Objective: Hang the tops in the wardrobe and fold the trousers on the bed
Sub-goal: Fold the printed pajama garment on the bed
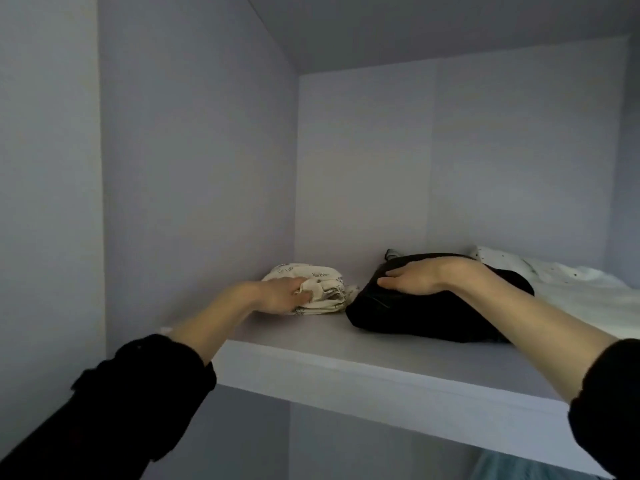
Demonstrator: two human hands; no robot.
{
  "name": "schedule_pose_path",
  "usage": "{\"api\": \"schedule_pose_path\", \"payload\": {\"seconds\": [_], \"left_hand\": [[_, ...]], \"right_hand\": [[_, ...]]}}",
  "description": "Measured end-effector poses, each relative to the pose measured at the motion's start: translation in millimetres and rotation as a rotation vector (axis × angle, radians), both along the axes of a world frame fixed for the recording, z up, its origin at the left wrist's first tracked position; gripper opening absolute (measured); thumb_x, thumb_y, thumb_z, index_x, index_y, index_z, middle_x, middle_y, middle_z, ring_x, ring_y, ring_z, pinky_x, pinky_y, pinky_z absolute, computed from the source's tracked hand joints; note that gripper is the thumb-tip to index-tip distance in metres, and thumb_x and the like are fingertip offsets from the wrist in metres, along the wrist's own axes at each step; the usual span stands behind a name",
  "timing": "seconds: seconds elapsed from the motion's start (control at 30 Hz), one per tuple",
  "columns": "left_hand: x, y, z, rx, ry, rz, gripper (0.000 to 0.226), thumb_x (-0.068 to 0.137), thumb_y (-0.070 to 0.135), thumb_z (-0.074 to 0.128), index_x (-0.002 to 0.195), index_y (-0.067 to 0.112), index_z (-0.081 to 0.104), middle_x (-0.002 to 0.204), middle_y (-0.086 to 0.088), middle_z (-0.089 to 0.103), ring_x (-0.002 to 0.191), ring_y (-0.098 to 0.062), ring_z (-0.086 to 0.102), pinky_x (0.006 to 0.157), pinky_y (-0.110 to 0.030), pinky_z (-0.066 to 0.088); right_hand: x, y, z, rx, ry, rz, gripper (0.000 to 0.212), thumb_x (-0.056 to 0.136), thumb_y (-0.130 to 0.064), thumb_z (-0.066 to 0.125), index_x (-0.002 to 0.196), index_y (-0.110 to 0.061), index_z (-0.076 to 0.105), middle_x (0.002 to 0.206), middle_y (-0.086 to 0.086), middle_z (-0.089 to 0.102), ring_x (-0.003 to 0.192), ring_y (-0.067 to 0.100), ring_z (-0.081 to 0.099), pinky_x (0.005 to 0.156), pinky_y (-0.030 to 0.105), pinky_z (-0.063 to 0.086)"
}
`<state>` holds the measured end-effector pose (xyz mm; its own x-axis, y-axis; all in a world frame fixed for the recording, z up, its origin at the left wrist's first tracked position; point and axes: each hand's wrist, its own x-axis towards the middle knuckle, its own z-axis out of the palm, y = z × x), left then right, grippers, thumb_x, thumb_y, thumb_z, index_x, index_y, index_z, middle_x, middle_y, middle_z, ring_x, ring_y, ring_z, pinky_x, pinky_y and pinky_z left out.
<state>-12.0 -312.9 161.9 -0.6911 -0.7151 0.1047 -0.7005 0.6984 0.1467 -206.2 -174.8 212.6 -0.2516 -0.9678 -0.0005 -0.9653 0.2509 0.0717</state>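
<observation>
A: What's on the wardrobe shelf (398, 362)?

B: A smooth, flat, pale grey board with a squared front edge, running between plain matte panels. Three bundles of cloth lie toward its far side.

A: Start from the left.

B: A cream garment (323, 289), soft and rumpled, printed with thin dark lettering and line drawings. It's bunched into a low rounded heap near the left wall. The left hand (282, 295) has its fingers curled into the near folds, gripping a crease of the fabric. The forearm is bare and the black sleeve (138, 393) is pushed up toward the elbow.

A: And the middle one?

B: A black garment (426, 313), folded into a thick, pillow-like bundle with rounded corners. The cloth looks dense and dull, with a faint seam across its left side. It sits just right of the cream heap, the two nearly touching. The right hand (412, 277) lies on top of it, palm down, fingers straight and together, pointing left, pressing on the bundle rather than grasping it.

A: Anything further right?

B: White fabric (561, 282), wrinkled and loosely spread, with tiny dark dots at its far end. It lies behind and to the right of the black bundle, reaching the picture's right edge.

A: Below the shelf?

B: A sliver of pale blue cloth (512, 467) at the bottom right; what it is, I cannot tell.
</observation>
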Motion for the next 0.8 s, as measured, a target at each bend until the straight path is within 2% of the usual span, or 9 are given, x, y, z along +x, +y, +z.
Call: {"api": "schedule_pose_path", "payload": {"seconds": [0.07,0.13,0.2,0.27,0.37,0.5,0.63,0.8], "left_hand": [[-18,-17,3,-0.028,-0.07,-0.028,0.032,0.1,0.018,0.035,0.132,0.017,0.04,0.15,-0.008,0.033,0.136,-0.021,0.032,0.11,-0.028,0.024],[-37,-34,8,-0.066,-0.177,-0.003,0.042,0.094,0.006,0.038,0.134,0.02,0.04,0.15,-0.008,0.033,0.135,-0.024,0.033,0.111,-0.034,0.027],[-58,-47,15,-0.204,-0.295,0.104,0.054,0.093,0.009,0.042,0.143,0.024,0.032,0.15,-0.008,0.034,0.135,-0.028,0.036,0.11,-0.039,0.031],[-78,-56,18,-0.299,-0.351,0.158,0.047,0.093,0.014,0.047,0.139,0.021,0.04,0.143,-0.012,0.041,0.128,-0.031,0.042,0.104,-0.037,0.037],[-108,-71,19,-0.219,-0.296,0.124,0.04,0.093,0.013,0.046,0.133,0.013,0.045,0.14,-0.014,0.042,0.125,-0.029,0.044,0.1,-0.034,0.038],[-121,-84,9,-0.107,-0.183,0.133,0.055,0.093,0.02,0.043,0.145,0.011,0.027,0.15,-0.014,0.031,0.136,-0.028,0.034,0.11,-0.034,0.03],[-109,-80,6,-0.049,-0.044,0.076,0.057,0.092,0.005,0.04,0.146,0.008,0.024,0.153,-0.014,0.026,0.139,-0.026,0.029,0.112,-0.029,0.023],[-88,-48,17,-0.032,0.165,0.008,0.057,0.092,0.0,0.044,0.145,0.005,0.025,0.152,-0.015,0.028,0.137,-0.024,0.032,0.103,-0.02,0.023]], "right_hand": [[-2,-2,-2,0.019,0.008,-0.001,0.058,0.099,-0.053,0.02,0.151,-0.026,0.017,0.158,0.0,0.014,0.145,0.019,0.012,0.115,0.032,0.008],[-6,-2,-6,0.022,-0.008,0.0,0.058,0.099,-0.054,0.02,0.151,-0.029,0.014,0.159,0.0,0.011,0.146,0.02,0.009,0.116,0.034,0.006],[-11,-2,-8,0.019,-0.029,0.012,0.057,0.099,-0.054,0.021,0.151,-0.033,0.012,0.159,-0.002,0.01,0.146,0.021,0.008,0.116,0.036,0.004],[-13,-3,-9,0.03,-0.036,0.032,0.056,0.098,-0.054,0.022,0.15,-0.035,0.011,0.159,-0.003,0.009,0.146,0.02,0.007,0.116,0.037,0.003],[-19,-6,-7,0.055,-0.073,0.054,0.056,0.098,-0.053,0.022,0.15,-0.034,0.01,0.159,-0.003,0.008,0.146,0.018,0.005,0.116,0.035,0.002],[-20,-9,-9,0.065,-0.074,0.057,0.056,0.099,-0.052,0.021,0.15,-0.033,0.01,0.159,-0.003,0.008,0.146,0.019,0.004,0.116,0.037,0.002],[-19,-9,-10,0.053,-0.061,0.069,0.056,0.099,-0.051,0.021,0.151,-0.032,0.01,0.159,-0.002,0.008,0.146,0.019,0.005,0.116,0.036,0.003],[-19,-6,-9,-0.001,-0.027,0.056,0.055,0.098,-0.053,0.021,0.15,-0.035,0.014,0.159,-0.003,0.012,0.146,0.021,0.01,0.115,0.037,0.008]]}}
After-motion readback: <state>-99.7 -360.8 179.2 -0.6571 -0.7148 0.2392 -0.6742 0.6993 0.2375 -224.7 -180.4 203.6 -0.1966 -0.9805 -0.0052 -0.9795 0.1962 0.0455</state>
